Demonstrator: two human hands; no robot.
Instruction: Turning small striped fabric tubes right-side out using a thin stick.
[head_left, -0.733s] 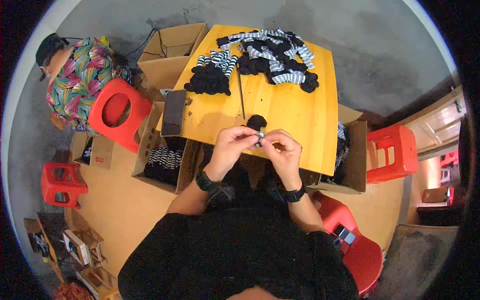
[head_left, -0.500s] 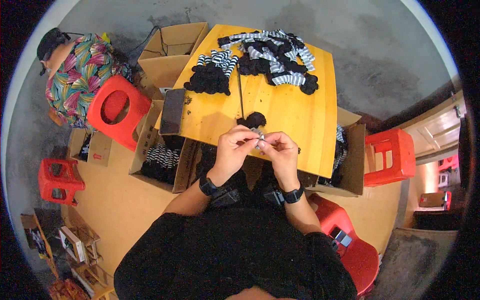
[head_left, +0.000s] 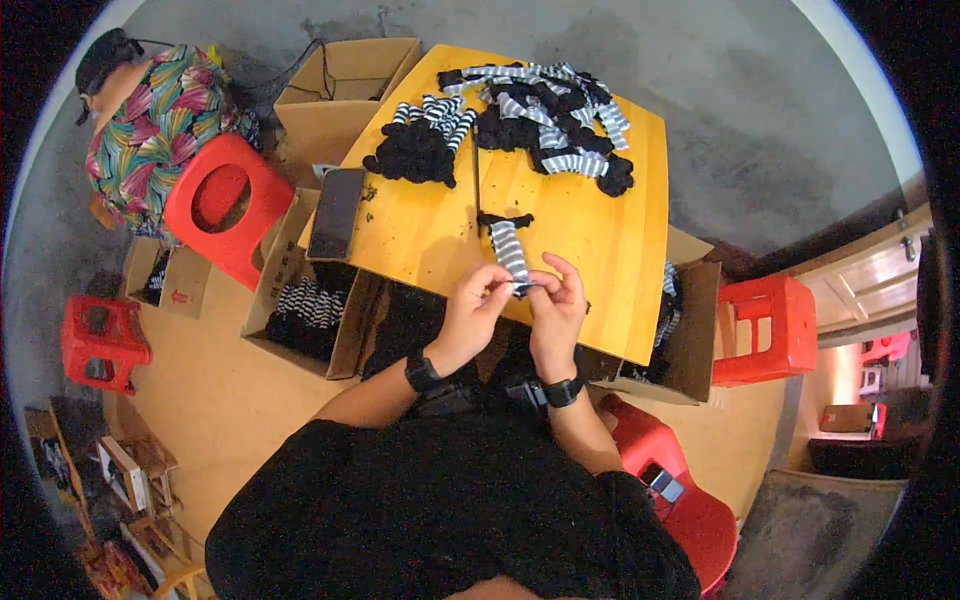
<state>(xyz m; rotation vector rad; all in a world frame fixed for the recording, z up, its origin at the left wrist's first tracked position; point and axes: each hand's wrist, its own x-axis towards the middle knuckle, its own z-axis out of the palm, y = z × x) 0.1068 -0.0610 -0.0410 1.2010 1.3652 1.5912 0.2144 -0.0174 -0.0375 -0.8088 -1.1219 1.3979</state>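
A grey-and-white striped knit piece [head_left: 508,248] lies stretched out near the table's front edge, its black end pointing away from me. My left hand [head_left: 476,308] pinches the near end between thumb and fingertips. Close beside it, my right hand [head_left: 556,306] grips the same end, with its index finger raised. A little dark material shows between the fingertips, too small to make out. Beyond the piece, a thin dark rod [head_left: 477,170] lies on the yellow table [head_left: 575,225].
Black-and-white striped knit pieces [head_left: 415,150] are stacked at the table's far left; a looser heap [head_left: 555,115] lies far right. A dark phone-like slab [head_left: 337,215] rests on the left edge. Cardboard boxes [head_left: 300,345] and red stools [head_left: 225,205] surround the table. Another person [head_left: 155,140] is at upper left.
The knit piece, bunched up at my fingers before, now lies extended away from me with its stripes showing. Both hands still pinch it; my right index finger has lifted. The whole view has shifted slightly.
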